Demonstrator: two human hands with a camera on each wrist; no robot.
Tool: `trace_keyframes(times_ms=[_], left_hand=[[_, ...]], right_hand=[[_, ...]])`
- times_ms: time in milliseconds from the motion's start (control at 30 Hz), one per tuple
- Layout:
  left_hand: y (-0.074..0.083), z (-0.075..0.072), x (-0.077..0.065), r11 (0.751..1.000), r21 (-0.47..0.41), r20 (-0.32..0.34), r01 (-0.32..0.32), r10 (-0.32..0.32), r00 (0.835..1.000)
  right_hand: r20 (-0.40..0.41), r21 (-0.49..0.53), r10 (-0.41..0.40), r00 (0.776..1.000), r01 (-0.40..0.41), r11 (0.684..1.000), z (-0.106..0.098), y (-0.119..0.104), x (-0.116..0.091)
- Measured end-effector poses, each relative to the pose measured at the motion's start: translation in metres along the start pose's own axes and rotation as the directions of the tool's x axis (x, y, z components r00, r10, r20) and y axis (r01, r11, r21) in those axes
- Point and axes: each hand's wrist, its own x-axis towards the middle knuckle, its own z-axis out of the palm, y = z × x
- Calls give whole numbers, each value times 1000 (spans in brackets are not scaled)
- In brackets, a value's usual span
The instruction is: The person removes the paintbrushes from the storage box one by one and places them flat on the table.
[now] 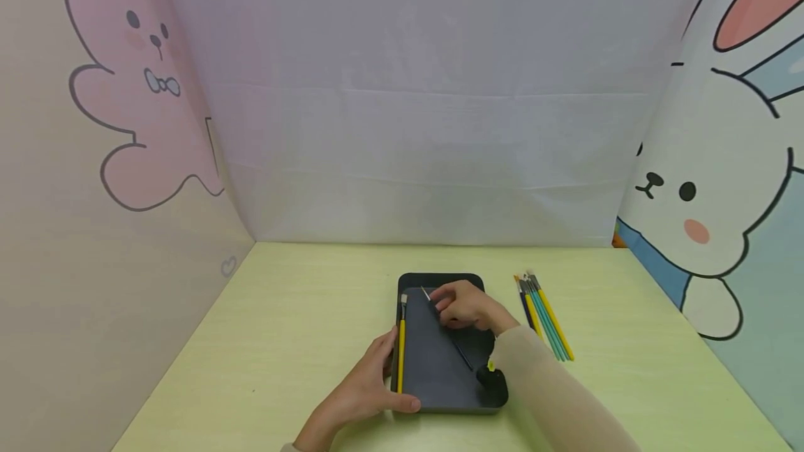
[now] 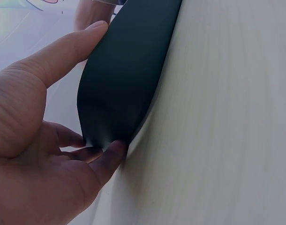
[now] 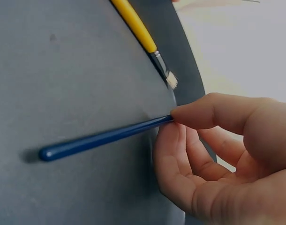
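Observation:
A dark grey rectangular tray point(image 1: 440, 382) lies on the table, its long sides running away from me. My left hand point(image 1: 370, 386) grips its near left corner, thumb at the near edge; the left wrist view shows fingertips against the tray's dark outer wall point(image 2: 124, 65). Over the tray, my right hand point(image 1: 465, 304) pinches a dark blue paintbrush point(image 3: 105, 138) between thumb and fingers near its bristle end. The brush handle slants toward the near right. Along the tray's left side lies a yellow-handled paintbrush point(image 1: 402, 354), with its pale flat bristles point(image 3: 172, 80) at the far end.
To the right of the tray, several paintbrushes point(image 1: 553, 323) with yellow, green and dark handles lie side by side on the pale table point(image 1: 301, 312). A white sheet point(image 1: 427, 159) hangs behind the table, with cartoon-printed panels at left and right.

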Motion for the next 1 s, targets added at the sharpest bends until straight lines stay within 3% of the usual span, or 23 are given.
trace_keyframes(times_ms=[533, 1000], left_hand=[[0, 0, 0, 1000, -7, -8, 13, -13, 1000], [0, 0, 1, 1000, -1, -17, 19, -19, 1000]], right_hand=[[8, 167, -45, 999, 43, 985, -35, -1, -14], [-24, 209, -80, 997, 83, 974, -82, 9, -37]])
